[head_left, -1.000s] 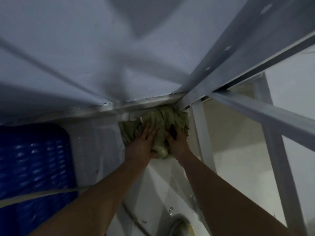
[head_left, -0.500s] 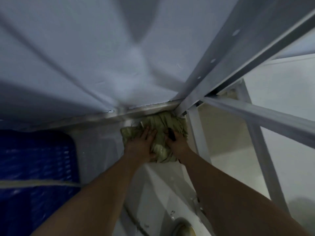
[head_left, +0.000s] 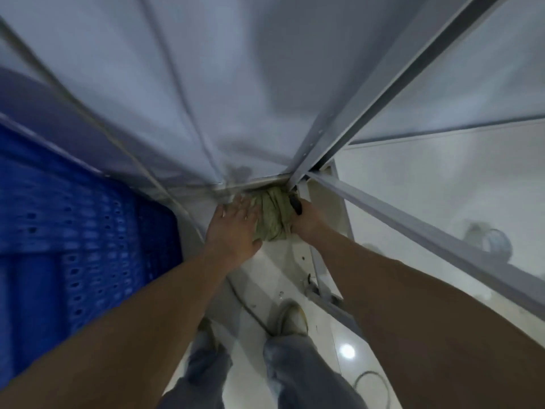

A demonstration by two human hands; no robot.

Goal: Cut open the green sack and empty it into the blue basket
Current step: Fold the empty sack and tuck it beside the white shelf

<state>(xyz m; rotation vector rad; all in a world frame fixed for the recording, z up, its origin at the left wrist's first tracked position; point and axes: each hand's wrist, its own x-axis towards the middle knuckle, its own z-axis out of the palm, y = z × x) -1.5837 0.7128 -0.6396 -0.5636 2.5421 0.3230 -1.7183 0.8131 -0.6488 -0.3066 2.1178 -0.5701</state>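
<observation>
A crumpled green sack lies under the corner of a metal table, low near the floor. My left hand rests flat on its left side with the fingers spread. My right hand grips the sack's right side; a dark object shows at its fingers, and I cannot tell what it is. The blue basket, perforated plastic, stands to the left of both arms.
The grey table top fills the upper view, with a metal frame and legs to the right. My feet and grey trousers stand on a white tiled floor. A cable loop lies at lower right.
The view has tilted down, showing my legs and the floor. The sack looks more bunched, and my left hand has slid to its left edge.
</observation>
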